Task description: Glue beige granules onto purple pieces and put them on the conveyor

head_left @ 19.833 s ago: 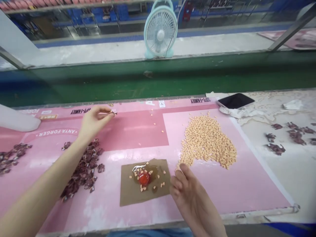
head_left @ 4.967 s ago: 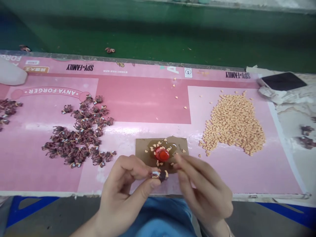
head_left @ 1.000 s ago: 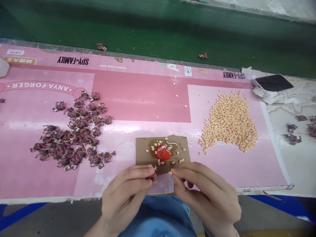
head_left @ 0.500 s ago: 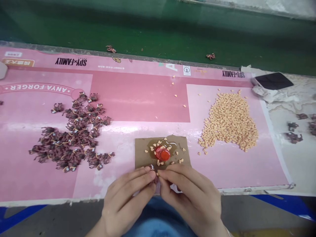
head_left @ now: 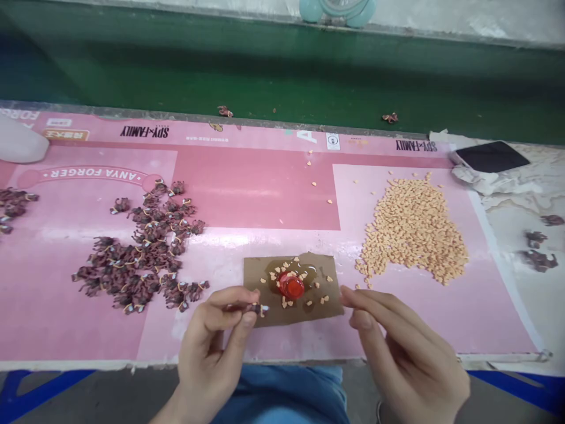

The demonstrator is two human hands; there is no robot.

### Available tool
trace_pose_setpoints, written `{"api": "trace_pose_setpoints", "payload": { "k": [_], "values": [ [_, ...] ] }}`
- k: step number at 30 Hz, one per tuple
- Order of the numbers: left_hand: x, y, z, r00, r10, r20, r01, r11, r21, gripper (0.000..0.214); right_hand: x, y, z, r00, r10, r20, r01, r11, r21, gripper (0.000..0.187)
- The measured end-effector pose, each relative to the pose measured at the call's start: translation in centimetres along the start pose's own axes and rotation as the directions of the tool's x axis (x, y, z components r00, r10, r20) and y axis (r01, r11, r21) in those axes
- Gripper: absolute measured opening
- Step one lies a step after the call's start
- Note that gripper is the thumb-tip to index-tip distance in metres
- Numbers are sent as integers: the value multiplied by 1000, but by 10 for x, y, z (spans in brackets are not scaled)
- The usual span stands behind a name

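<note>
The left hand (head_left: 212, 335) is in a pinch grip: the thumb and index finger hold a small dark-red tufted piece (head_left: 255, 308), which carries a pale chip (head_left: 263, 310) at its right end. This piece is positioned over the near edge of a brown cardboard sheet (head_left: 253, 277). The right hand (head_left: 401, 353) is open, with the fingers loosely extended toward the sheet and nothing visible in its grasp; its fingertips (head_left: 346, 296) are just beside the right edge of the sheet. The sheet lies near the front edge of a pink printed mat (head_left: 258, 197). A red round cap (head_left: 291, 287) sits at the sheet's centre, in a puddle of glossy amber liquid (head_left: 271, 272). Small orange chips (head_left: 324, 300) are scattered across the sheet and the liquid. To the right of the sheet is a large pile of orange chips (head_left: 412, 229); to the left is a pile of dark-red tufted pieces (head_left: 145, 253) with thin yellow loops. A smaller cluster of the same pieces (head_left: 13, 203) lies at the mat's left end. Beyond the mat's right end, the surface (head_left: 507, 306) carries a black tablet (head_left: 492, 156), crumpled white material (head_left: 479, 181) and further dark-red pieces (head_left: 538, 259).
</note>
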State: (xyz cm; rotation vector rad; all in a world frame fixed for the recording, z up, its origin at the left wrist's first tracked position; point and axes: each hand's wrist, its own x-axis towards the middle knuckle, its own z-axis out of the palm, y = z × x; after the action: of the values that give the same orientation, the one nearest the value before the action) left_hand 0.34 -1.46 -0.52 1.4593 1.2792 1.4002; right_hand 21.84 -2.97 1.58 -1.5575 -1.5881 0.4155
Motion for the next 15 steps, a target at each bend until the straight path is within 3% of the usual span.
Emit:
{"api": "trace_pose_setpoints", "payload": {
  "k": [4,7,9,10,13,15],
  "values": [
    [46,1,-20,990,129,59,-135,982,131,24,3,21,-15,991,62,-118,-64,998,-14,15],
    [113,-9,-25,969,221,110,-244,928,281,20,6,39,-28,995,43,-92,-51,995,-85,12],
    [170,-24,-19,982,123,143,-173,888,425,14,6,50,-34,998,-7,-62,-2,990,-139,12],
    [200,-33,-13,993,64,103,-108,858,502,13,6,56,-36,998,-31,-64,20,987,-158,12],
    [285,-64,3,999,27,22,-34,814,579,28,-2,72,-38,994,-66,-89,49,981,-188,13],
    [326,-83,6,999,21,-34,5,786,619,24,-11,85,-38,991,-31,-127,5,979,-204,16]
  ]
}}
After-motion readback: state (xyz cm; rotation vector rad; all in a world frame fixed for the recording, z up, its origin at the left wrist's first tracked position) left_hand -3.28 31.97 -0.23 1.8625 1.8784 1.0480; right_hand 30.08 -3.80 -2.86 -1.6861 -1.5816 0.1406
